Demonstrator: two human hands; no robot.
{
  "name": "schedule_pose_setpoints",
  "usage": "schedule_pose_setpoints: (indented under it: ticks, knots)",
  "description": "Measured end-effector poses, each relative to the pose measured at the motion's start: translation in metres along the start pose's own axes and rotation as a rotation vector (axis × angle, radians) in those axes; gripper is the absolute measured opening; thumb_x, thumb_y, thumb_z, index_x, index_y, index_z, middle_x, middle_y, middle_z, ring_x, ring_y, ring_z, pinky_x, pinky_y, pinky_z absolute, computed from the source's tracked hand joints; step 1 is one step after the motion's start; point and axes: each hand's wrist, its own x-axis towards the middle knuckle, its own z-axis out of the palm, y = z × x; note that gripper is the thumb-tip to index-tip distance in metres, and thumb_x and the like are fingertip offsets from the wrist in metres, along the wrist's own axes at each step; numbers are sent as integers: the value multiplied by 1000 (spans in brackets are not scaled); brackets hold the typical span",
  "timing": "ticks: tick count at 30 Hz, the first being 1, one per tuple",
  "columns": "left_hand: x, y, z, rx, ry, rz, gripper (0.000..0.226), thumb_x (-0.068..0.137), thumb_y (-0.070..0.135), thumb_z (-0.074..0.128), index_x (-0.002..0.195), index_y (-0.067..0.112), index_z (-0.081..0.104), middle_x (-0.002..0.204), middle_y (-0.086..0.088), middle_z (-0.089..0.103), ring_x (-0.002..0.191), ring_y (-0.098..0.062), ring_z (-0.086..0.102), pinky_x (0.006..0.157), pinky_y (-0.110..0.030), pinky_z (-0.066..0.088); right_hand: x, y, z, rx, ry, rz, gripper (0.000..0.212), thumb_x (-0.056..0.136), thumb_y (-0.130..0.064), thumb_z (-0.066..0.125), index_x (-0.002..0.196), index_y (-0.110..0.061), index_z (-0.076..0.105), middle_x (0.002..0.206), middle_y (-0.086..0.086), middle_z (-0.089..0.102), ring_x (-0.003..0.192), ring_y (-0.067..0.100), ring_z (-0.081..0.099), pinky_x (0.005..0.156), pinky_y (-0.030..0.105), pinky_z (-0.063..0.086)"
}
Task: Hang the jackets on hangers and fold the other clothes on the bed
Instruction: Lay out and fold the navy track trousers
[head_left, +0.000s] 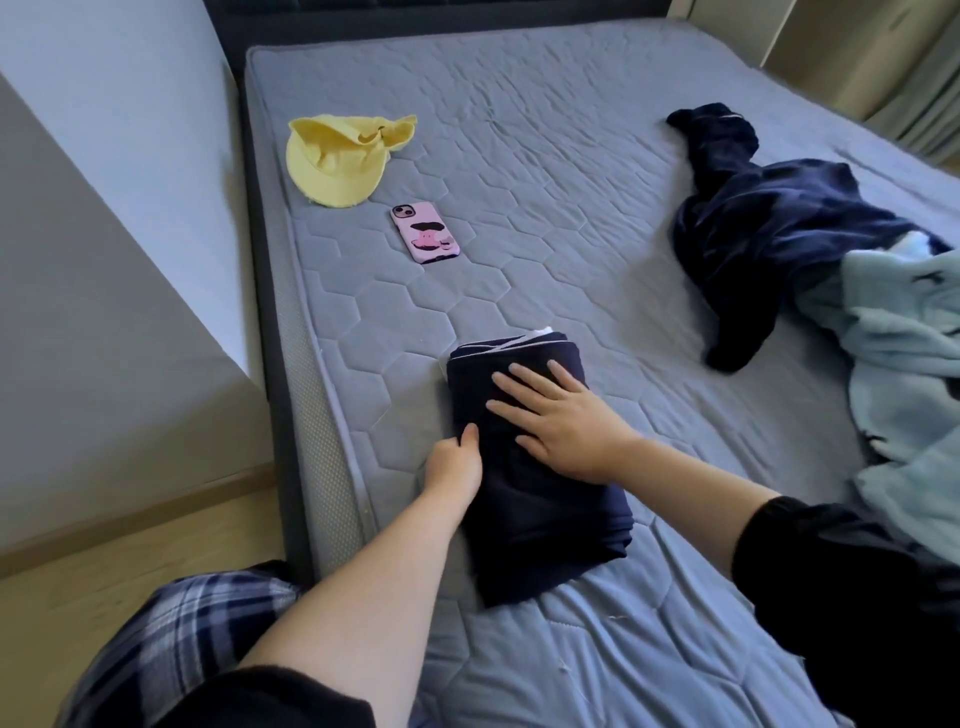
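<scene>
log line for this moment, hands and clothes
left hand: pinches folded navy garment edge | right hand: flat on it | unfolded: dark blue garment, light blue garment

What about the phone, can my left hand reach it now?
Probably yes: the left hand grips the edge of the garment, and only bare mattress lies between it and the phone; it would have to let go first.

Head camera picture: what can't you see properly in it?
All head view.
Left hand: fingers hidden under the edge of the folded cloth; only the thumb shows.
Blue garment: cut off by the right edge.
Navy garment: crumpled, partly under the blue garment, so its kind is unclear.
Phone: face down, screen hidden.
</scene>
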Motion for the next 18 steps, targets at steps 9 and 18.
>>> schedule_pose_setpoints:
  ticks: [9,18]
  knots:
    - [-23,21,-10,4,486,598,28,87,9,61,115,8,62,104,-7,62,94,-22,56,89,-39,47,14,21,-12,575,294,784,50,103,-28,33,151,-16,26,160,8,15,148,20,10,119,39,6]
    - [-13,-36,14,1042,-30,831,62,100,44,21,150,31,-13,159,8,-20,146,-16,-19,119,-48,4,-109,-30,40,510,-146,586,61,102,-36,36,153,-26,5,162,1,3,148,12,2,117,26,-2]
